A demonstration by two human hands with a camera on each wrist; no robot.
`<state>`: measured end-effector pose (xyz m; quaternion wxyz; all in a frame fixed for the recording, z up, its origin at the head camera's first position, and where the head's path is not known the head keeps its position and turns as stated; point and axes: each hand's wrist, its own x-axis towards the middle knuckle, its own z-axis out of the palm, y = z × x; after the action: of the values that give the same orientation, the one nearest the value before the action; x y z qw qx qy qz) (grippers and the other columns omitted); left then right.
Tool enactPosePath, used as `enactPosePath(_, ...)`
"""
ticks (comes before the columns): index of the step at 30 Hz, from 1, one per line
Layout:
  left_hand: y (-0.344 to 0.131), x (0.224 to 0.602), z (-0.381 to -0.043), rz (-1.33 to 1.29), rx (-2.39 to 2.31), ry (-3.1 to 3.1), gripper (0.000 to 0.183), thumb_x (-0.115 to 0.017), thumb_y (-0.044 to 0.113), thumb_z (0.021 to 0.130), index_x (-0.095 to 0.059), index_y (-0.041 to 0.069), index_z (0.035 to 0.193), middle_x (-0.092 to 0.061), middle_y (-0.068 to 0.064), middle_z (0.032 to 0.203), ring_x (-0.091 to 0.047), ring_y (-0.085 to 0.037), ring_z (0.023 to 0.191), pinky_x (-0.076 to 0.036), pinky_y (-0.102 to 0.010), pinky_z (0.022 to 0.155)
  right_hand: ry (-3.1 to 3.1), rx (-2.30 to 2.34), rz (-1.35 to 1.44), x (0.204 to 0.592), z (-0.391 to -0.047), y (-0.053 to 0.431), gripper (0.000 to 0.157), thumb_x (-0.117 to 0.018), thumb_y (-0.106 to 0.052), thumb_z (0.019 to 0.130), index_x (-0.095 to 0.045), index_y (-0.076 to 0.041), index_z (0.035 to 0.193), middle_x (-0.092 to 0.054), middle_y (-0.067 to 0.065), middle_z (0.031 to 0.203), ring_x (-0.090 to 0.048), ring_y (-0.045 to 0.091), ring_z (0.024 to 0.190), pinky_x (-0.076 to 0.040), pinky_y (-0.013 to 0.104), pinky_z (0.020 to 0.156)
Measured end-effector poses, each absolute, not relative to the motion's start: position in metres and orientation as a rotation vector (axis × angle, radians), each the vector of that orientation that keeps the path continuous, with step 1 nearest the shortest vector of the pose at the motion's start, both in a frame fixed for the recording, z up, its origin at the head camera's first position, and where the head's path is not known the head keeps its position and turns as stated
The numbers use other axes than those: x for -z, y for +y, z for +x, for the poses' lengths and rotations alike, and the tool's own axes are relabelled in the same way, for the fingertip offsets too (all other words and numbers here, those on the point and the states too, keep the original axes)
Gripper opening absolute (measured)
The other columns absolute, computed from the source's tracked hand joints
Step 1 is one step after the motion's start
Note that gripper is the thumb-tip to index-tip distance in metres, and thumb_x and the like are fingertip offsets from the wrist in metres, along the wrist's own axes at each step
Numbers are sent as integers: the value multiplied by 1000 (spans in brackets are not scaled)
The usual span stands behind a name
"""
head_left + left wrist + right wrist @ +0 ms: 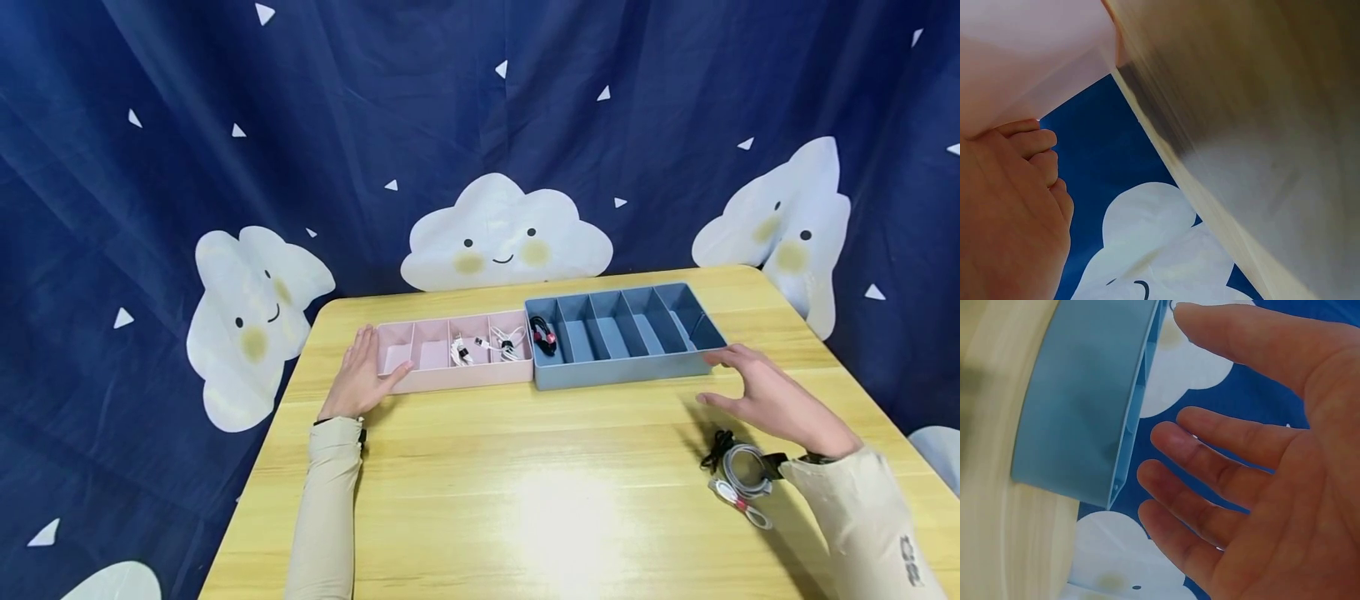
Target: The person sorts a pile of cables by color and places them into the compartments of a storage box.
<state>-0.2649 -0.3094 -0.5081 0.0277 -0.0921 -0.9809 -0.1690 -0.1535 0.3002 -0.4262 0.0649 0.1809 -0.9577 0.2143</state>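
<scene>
My left hand (pixel 356 377) is at the left end of a pink divided organizer box (pixel 465 377), its fingers along the end wall and the thumb at the front rim. In the left wrist view, the fingers (pixel 1040 144) lie against the pink wall. My right hand (pixel 772 398) is by the front right corner of a blue divided organizer box (pixel 622 369), fingers spread and holding nothing. The right wrist view shows its fingers (pixel 1179 487) apart, facing the blue box's wall (pixel 1079 394). The two boxes stand end to end.
White cables (pixel 461 352) lie in the pink box's right compartments, a black cable (pixel 543 336) in the blue box's leftmost. Below my right hand lie a grey coiled cable (pixel 750 490), a black cable (pixel 718 448) and a white cable with a red tie (pixel 738 502). A cloud-print curtain (pixel 360 100) hangs behind the wooden table (pixel 480 467).
</scene>
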Motion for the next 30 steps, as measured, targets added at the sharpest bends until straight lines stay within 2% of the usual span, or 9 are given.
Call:
enactPosePath(7, -310, 507, -265, -286, 521, -3011, 112, -45, 76, 96, -8, -6, 163, -6, -24, 174, -7, -41, 163, -11, -60, 132, -2866, -624, 535, 436, -147, 306, 54, -87, -20, 83, -65, 9, 124, -68, 25, 117, -65, 43, 108, -51, 56, 87)
enactPosePath(15, -311, 508, -264, -283, 509, -3012, 112, -46, 76, 96, -9, -6, 163, -9, -25, 173, -6, -41, 163, -12, -62, 131, -2898, -651, 517, 442, -140, 311, 53, -85, -20, 85, -65, 7, 125, -67, 26, 122, -64, 45, 110, -51, 55, 86)
enactPosePath(19, -311, 508, -264, -285, 513, -3011, 113, -45, 77, 95, -9, -6, 163, -9, -24, 173, -7, -41, 163, -12, -62, 131, -2906, -676, 490, 446, -135, 316, 54, -85, -22, 85, -65, 7, 125, -67, 25, 123, -63, 44, 110, -51, 38, 85)
enactPosePath(23, -310, 508, -265, -289, 507, -3002, 113, -45, 77, 95, -9, -6, 163, -10, -25, 173, -8, -42, 162, -13, -63, 130, -2910, -702, 475, 450, -130, 320, 55, -86, -24, 85, -65, 7, 125, -68, 25, 122, -63, 44, 110, -45, 20, 81)
enactPosePath(25, -309, 508, -266, -288, 504, -2999, 113, -45, 77, 95, -10, -6, 163, -10, -25, 173, -8, -41, 162, -14, -63, 130, -2913, -707, 469, 454, -128, 322, 55, -86, -25, 85, -65, 7, 124, -68, 25, 122, -64, 45, 109, -44, 18, 80)
enactPosePath(30, -309, 508, -265, -280, 488, -3011, 113, -44, 78, 95, -9, -5, 163, -7, -22, 174, -7, -39, 163, -15, -61, 131, -2923, -712, 456, 462, -123, 323, 57, -88, -25, 82, -66, 8, 123, -68, 24, 120, -64, 45, 108, -47, 22, 80)
